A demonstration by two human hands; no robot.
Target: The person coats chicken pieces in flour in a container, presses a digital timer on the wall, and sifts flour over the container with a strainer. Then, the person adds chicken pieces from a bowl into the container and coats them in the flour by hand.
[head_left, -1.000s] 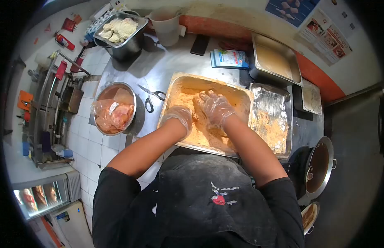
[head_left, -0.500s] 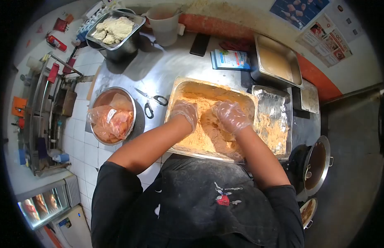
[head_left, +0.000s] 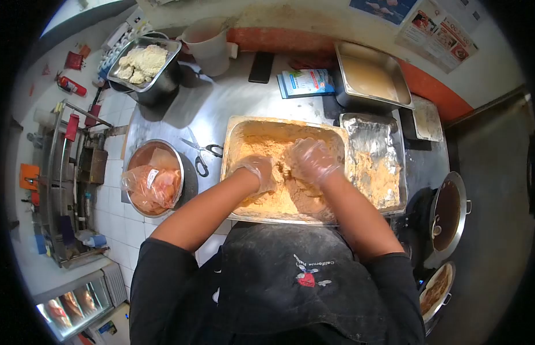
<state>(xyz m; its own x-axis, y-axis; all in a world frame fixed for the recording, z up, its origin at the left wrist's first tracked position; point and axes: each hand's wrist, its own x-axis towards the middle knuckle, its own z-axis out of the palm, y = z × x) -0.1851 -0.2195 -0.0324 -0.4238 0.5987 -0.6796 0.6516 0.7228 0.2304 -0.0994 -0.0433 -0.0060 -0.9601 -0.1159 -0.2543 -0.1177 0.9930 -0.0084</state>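
Observation:
Both my hands wear clear plastic gloves and are inside a deep metal tray (head_left: pixel 286 122) of orange-tinted flour (head_left: pixel 273 202). On the tray's left side, my left hand (head_left: pixel 257 171) is sunk in the flour, its fingertips hidden. Just right of it, my right hand (head_left: pixel 315 161) is curved down onto the flour; what lies beneath its fingers cannot be made out. Against the tray's right side stands a second, shallower metal tray (head_left: pixel 374 129) with clumps of flour. Scissors (head_left: pixel 202 153) lie left of the deep tray, beside a bowl (head_left: pixel 187 167) with bagged raw meat (head_left: pixel 155 187).
Behind are a pan of pale dough-like food (head_left: pixel 144 62) on a pot, a plastic jug (head_left: pixel 209 49), a dark phone (head_left: pixel 260 68), a blue-white packet (head_left: pixel 306 83) and a pan of tan liquid (head_left: pixel 368 77). Two pans (head_left: pixel 447 218) (head_left: pixel 437 290) sit at right.
My hands have drawn closer together than half a second ago, the left moving right and deeper into the flour. The whole view has shifted slightly.

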